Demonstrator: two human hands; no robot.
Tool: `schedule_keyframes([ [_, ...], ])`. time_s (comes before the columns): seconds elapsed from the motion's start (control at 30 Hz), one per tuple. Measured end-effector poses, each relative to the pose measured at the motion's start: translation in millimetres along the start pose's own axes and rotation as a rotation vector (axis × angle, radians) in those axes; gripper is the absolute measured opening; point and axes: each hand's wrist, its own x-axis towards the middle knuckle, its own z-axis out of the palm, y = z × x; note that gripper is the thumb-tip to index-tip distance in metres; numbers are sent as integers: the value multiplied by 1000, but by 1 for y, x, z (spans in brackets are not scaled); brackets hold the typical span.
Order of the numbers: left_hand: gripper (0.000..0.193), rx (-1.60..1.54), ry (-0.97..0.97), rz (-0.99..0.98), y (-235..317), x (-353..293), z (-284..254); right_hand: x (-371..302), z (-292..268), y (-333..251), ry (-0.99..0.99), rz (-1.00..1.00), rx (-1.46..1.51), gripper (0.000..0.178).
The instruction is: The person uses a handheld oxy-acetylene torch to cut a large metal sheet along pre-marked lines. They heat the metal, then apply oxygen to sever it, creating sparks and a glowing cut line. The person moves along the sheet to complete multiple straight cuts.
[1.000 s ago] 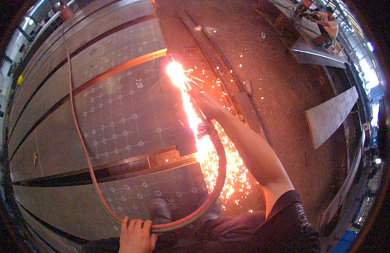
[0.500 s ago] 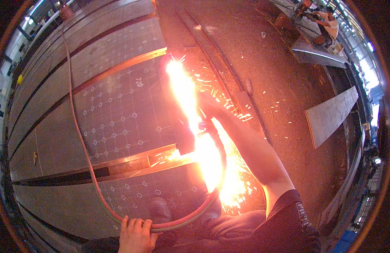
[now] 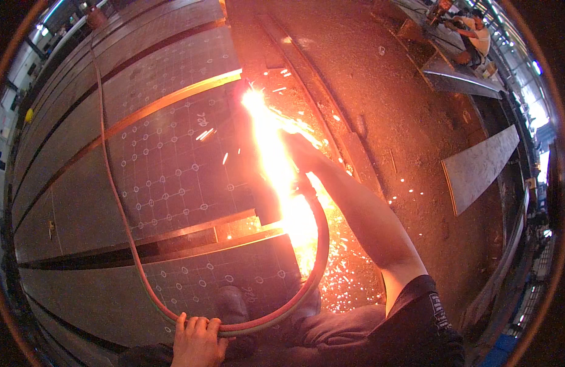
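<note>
My right hand [image 3: 302, 151] is closed round a cutting torch at the end of the steel plates; glare washes out the torch and most of the fingers. A white-hot streak of flame and glare [image 3: 267, 137] covers the plate edge beside it. From the torch a red and green twin gas hose [image 3: 324, 235] loops down toward me and away over the plates to the far left. My left hand [image 3: 198, 340] has its fingers wrapped over that hose near my legs. Chalked circles and lines mark the steel plate [image 3: 172, 153] left of the flame.
More plates lie in rows with gaps [image 3: 129, 252] between them. Sparks [image 3: 346, 269] scatter over the brown floor [image 3: 429, 159]. Long steel strips [image 3: 322, 92] lie on the floor, and a loose tapered plate [image 3: 481, 171] rests at right. Another person [image 3: 476, 40] sits working at the far right.
The glare below my right hand has shrunk, and several sparks now fly over the marked plate. Both hands and the hose stay nearly in place.
</note>
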Motion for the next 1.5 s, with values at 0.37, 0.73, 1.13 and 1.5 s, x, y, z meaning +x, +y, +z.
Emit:
schedule_keyframes([
  [0.37,39,-1,-19,-14,2,-2,-6,-2,0,-33,-4,509,374,46],
  [0.73,39,0,-33,-10,3,-2,-8,2,3,6,-91,298,176,34],
  [1.13,40,4,-10,0,3,-4,-7,-3,-1,-28,-7,611,358,52],
  [1.5,41,-16,-52,-30,4,-4,-9,-3,3,-21,8,496,416,51],
])
